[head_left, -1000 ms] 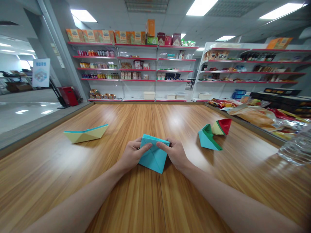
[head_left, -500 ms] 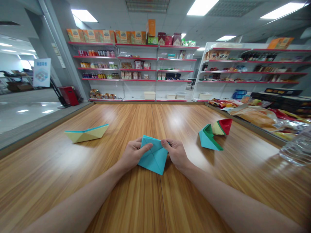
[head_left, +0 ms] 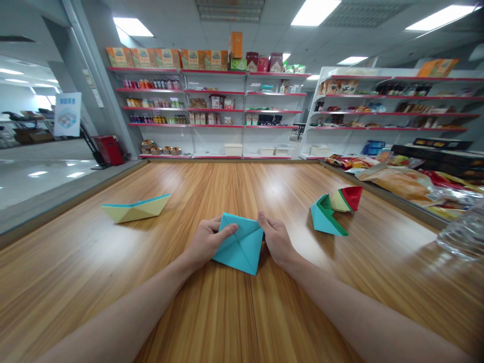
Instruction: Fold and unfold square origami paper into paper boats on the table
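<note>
A folded blue sheet of paper [head_left: 242, 244], roughly square with creases crossing its face, is held low over the wooden table [head_left: 196, 317]. My left hand [head_left: 207, 239] grips its left side, thumb on the front and fingers behind. At the upper right corner my right hand [head_left: 277, 238] pinches the paper's edge between thumb and fingers. A yellow paper boat [head_left: 136, 210] with a blue rim stands to the left. On the right are a blue and green folded paper piece [head_left: 324, 217] and a yellow, green and red one [head_left: 347, 198].
A clear plastic bottle [head_left: 463, 234] lies at the right edge. Packaged snacks [head_left: 401, 181] and black boxes [head_left: 438, 156] are heaped beyond the table's right rim. Stocked shelves [head_left: 214, 108] stand behind the table, and a sign [head_left: 68, 115] is at the far left.
My right thumb has slid from the middle of the paper's top edge out to its upper right corner. My left hand keeps its hold. The paper has turned slightly and its face looks flatter.
</note>
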The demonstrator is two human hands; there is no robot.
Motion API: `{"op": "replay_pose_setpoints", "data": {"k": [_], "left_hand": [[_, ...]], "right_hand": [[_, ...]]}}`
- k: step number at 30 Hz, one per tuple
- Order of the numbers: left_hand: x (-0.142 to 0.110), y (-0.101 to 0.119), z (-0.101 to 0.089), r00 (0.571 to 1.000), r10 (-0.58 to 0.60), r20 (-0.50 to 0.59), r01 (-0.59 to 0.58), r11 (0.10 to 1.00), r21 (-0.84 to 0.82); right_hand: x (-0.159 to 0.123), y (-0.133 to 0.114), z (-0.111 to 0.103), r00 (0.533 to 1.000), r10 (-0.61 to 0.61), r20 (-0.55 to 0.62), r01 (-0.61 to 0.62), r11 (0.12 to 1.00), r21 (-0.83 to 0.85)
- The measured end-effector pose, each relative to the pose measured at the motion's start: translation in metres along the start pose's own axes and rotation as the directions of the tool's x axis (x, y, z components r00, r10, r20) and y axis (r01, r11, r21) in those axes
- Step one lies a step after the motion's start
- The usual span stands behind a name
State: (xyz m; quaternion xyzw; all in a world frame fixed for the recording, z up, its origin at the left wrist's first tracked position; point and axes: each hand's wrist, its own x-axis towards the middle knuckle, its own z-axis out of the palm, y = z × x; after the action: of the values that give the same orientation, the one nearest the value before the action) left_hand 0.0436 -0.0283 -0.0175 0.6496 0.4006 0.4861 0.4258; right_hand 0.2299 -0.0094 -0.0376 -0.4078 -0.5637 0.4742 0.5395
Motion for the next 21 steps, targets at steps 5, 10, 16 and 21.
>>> {"op": "replay_pose_setpoints", "data": {"k": [5,10,16,21], "left_hand": [[0.005,-0.007,-0.001,0.978,-0.136,-0.157,0.102,0.974,-0.203],[0.006,-0.007,-0.001,0.977,-0.117,-0.178,0.046,0.931,-0.362],[0.003,-0.002,0.001,0.988,-0.124,-0.094,0.087,0.942,-0.324],[0.007,-0.009,-0.002,0.980,-0.129,-0.152,0.059,0.917,-0.395]], "right_hand": [[-0.005,-0.013,0.003,0.982,-0.036,0.185,0.027,0.998,0.050],[-0.003,-0.011,0.005,0.987,0.013,0.162,-0.015,1.000,0.015],[0.006,0.001,0.001,0.989,-0.005,-0.150,0.012,0.999,0.047],[0.001,-0.009,0.002,0.999,0.013,-0.052,-0.011,0.999,0.033]]}}
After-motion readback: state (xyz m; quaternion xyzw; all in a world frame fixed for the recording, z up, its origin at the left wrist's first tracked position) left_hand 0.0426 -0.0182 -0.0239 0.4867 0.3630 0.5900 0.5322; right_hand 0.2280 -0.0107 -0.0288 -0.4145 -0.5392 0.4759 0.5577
